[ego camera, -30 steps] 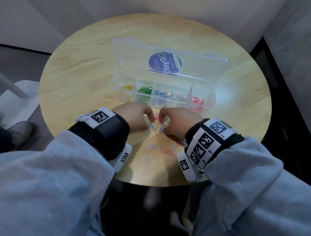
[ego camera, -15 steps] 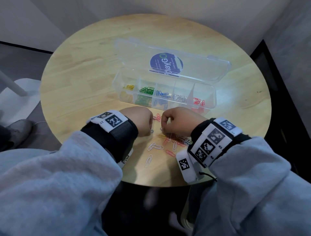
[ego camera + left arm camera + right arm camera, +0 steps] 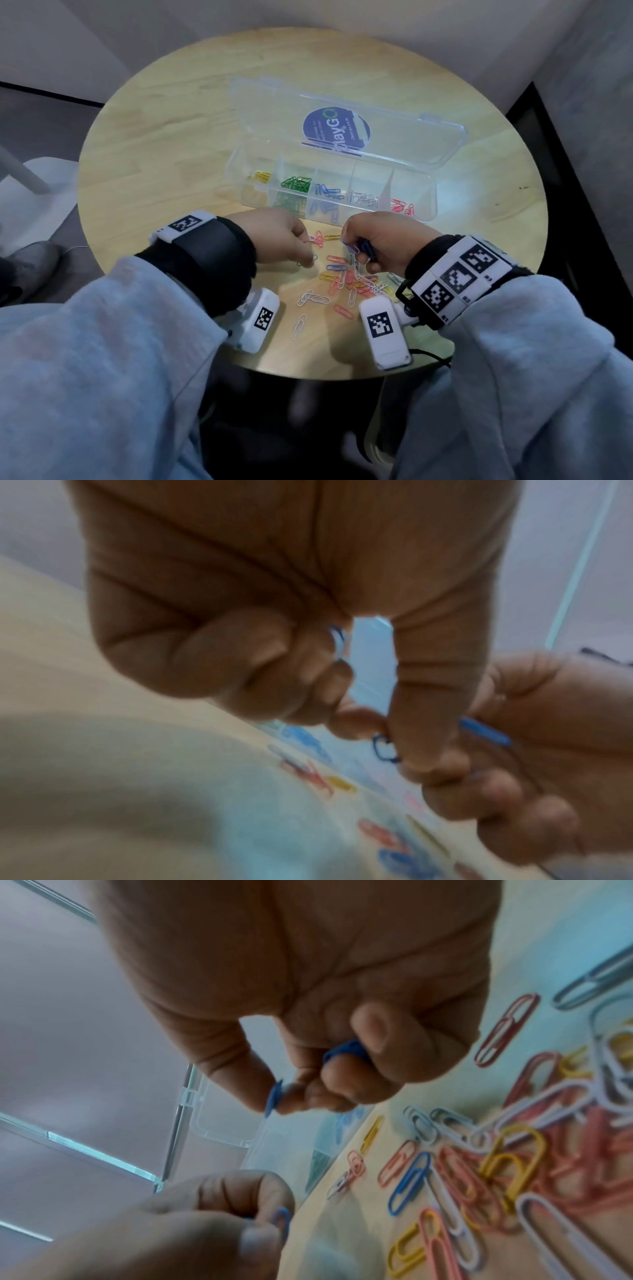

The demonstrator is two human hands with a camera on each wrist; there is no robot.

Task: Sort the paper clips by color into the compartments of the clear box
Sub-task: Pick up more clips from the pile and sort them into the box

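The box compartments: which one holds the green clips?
The second compartment from the left of the box. It sits between the end one with yellow clips and the middle one with blue clips.

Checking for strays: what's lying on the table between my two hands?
In the head view, pink paper clips and one yellow paper clip lie on the round wooden table between left hand and right hand.

A round pale-wood tabletop [image 3: 164, 144] carries an open clear compartment box [image 3: 433, 205] and, nearer the person, loose mixed-colour paper clips [image 3: 346, 279].
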